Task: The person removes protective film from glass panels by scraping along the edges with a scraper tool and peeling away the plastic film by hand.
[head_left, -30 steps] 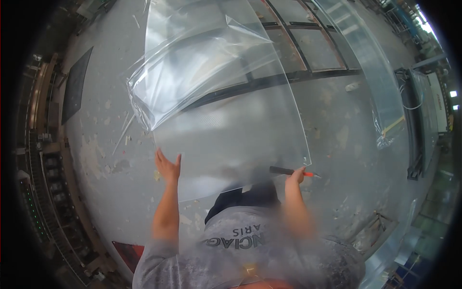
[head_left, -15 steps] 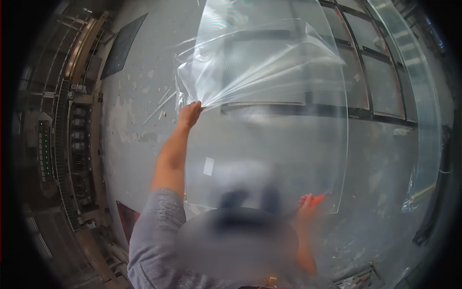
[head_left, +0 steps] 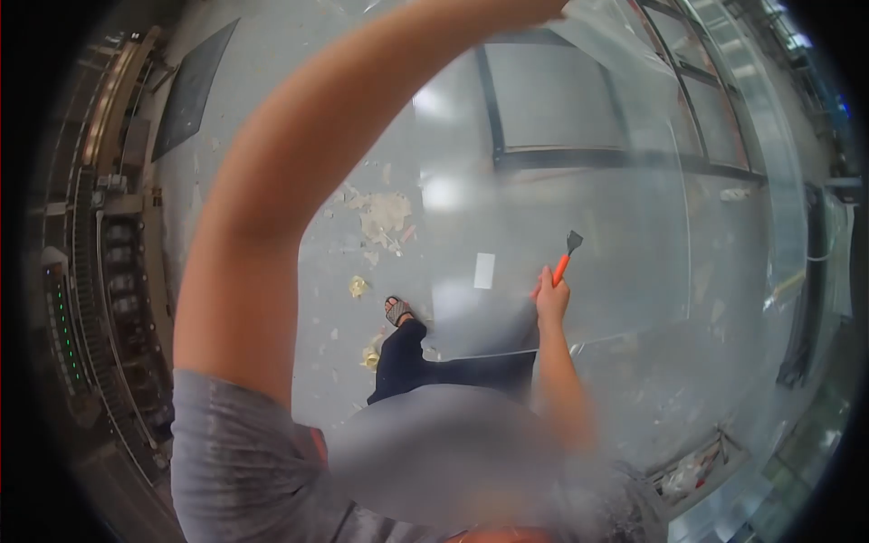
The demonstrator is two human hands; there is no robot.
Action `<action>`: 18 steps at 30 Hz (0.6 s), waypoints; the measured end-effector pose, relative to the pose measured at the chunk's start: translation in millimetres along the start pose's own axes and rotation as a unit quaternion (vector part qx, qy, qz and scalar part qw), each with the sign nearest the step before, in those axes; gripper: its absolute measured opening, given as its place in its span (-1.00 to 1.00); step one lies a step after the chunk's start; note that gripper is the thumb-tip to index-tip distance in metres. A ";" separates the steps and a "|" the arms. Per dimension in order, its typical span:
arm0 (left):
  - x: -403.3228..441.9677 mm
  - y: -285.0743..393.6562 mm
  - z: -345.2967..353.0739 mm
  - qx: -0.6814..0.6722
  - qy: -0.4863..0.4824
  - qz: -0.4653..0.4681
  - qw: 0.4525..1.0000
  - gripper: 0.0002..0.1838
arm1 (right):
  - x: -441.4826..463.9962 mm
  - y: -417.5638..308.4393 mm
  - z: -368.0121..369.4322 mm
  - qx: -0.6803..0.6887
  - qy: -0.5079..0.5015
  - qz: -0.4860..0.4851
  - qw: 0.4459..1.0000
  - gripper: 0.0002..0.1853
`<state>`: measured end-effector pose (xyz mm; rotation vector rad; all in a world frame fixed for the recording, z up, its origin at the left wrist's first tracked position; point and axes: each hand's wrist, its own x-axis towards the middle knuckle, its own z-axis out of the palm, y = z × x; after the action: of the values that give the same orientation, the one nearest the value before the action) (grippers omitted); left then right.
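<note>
A large clear sheet [head_left: 625, 281] with a small white label [head_left: 484, 271] on it lies before me. My right hand [head_left: 552, 297] is closed round the orange handle of a scraper [head_left: 562, 264], whose dark blade points up and away over the sheet. At the top edge of the view, partly cut off, my left hand [head_left: 541, 9] is closed on thin clear plastic film [head_left: 602, 34], which trails to the right of it. My left forearm crosses the upper left of the view.
Dark metal frames [head_left: 588, 160] show through and beyond the sheet. A roller machine [head_left: 118, 262] runs along the left side. A dark panel [head_left: 195, 90] lies at upper left. Tape rolls [head_left: 358, 287] and peeling patches [head_left: 385, 217] mark the grey floor.
My left hand has swept up and right, drawing the film off much of the sheet. My right hand has risen with the scraper. My foot and the floor at left now show.
</note>
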<state>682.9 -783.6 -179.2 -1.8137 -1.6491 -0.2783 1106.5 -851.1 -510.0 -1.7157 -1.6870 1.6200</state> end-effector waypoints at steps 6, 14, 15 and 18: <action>-213.9 108.5 39.6 -0.225 -0.250 -0.315 0.888 -0.73 | -14.7 7.7 45.2 -0.179 0.238 -0.051 0.953 -0.61; -200.4 123.9 19.1 -0.271 -0.404 -0.321 0.813 -0.57 | -18.0 10.2 49.1 -0.176 0.254 -0.022 0.951 -0.62; -200.3 112.4 13.1 -0.266 -0.426 -0.316 0.805 -0.53 | -21.3 12.3 50.2 -0.181 0.252 -0.026 0.950 -0.62; -193.6 26.3 -8.7 -0.199 -0.368 -0.202 0.885 -0.62 | -16.2 2.3 47.2 -0.183 0.259 -0.034 0.948 -0.64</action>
<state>674.9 -944.3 -290.5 -1.9854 -2.6828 -0.1042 1075.0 -888.5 -520.3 -1.9898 -1.8069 0.7469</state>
